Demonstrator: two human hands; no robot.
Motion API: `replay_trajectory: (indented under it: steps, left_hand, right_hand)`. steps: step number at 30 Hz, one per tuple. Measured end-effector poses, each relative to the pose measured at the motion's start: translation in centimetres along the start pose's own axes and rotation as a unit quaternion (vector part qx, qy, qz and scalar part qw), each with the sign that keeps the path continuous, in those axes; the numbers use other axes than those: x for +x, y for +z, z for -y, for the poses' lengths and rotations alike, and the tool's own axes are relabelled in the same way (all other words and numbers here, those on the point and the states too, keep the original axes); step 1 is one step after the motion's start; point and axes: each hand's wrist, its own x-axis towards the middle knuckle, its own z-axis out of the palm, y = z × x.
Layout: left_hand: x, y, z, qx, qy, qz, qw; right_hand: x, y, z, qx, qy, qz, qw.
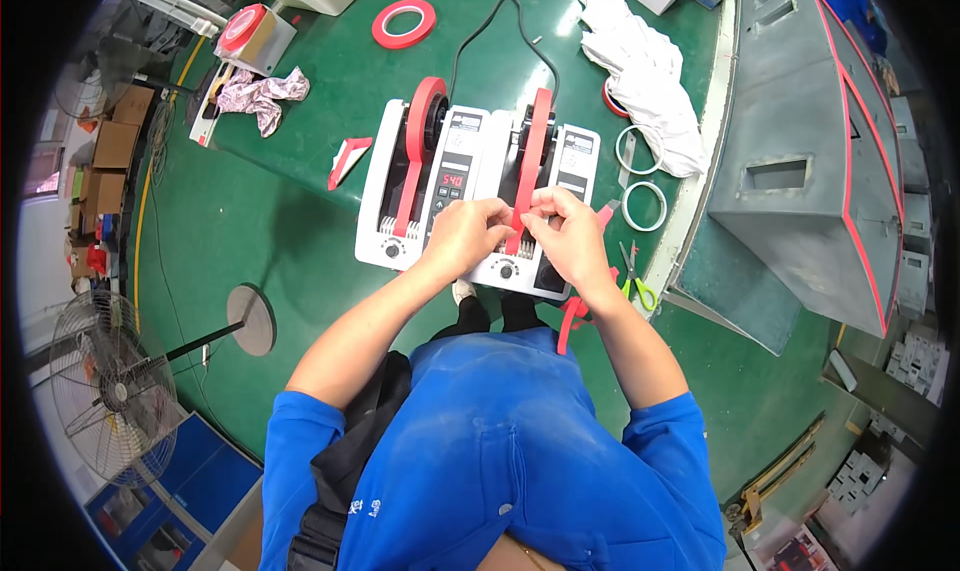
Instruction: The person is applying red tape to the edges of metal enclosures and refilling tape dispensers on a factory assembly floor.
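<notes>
Two white tape dispensers stand side by side on the green table in front of me, the left dispenser (374, 186) and the right dispenser (578, 156). Each carries a roll of red tape. From the right roll, a strip of red tape (529, 171) runs down toward the dispenser's front, where both hands meet. My left hand (465, 235) pinches at the left edge of this strip with thumb and forefinger. Facing it, my right hand (568, 233) pinches the strip's right edge. The left machine's red tape (412, 176) hangs down to its front rollers, untouched.
Right of the dispensers lie green-handled scissors (640, 289), two pale empty rings (644, 207) and a crumpled white cloth (650, 81). A red tape roll (428, 29) lies farther back. A large grey metal housing (790, 161) with red edging stands right; a fan (115, 391) stands left.
</notes>
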Motion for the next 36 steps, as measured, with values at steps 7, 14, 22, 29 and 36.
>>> replay_trajectory:
  steps: [7, 14, 22, 29, 36]
  left_hand:
    - [-0.1, 0.3, -0.1, 0.023, 0.000, 0.002, 1.000]
    - [-0.2, 0.4, -0.1, 0.044, 0.025, -0.021, 0.999]
    - [-0.1, 0.6, 0.1, 0.046, 0.045, -0.038, 0.997]
    - [-0.5, 0.6, 0.0, 0.076, 0.062, -0.047, 0.994]
    - [-2.7, 1.0, 0.3, 0.013, 0.156, -0.123, 0.980]
  right_hand:
    - [-0.6, -0.4, 0.5, -0.026, -0.023, -0.014, 0.999]
    - [-2.3, -0.8, 0.4, -0.065, -0.088, -0.043, 0.993]
    - [-3.0, -0.8, -1.7, -0.209, -0.367, 0.016, 0.906]
    - [-3.2, -0.7, -1.7, -0.280, -0.382, 0.050, 0.879]
    - [-3.5, -0.8, -0.9, -0.298, -0.318, 0.071, 0.897]
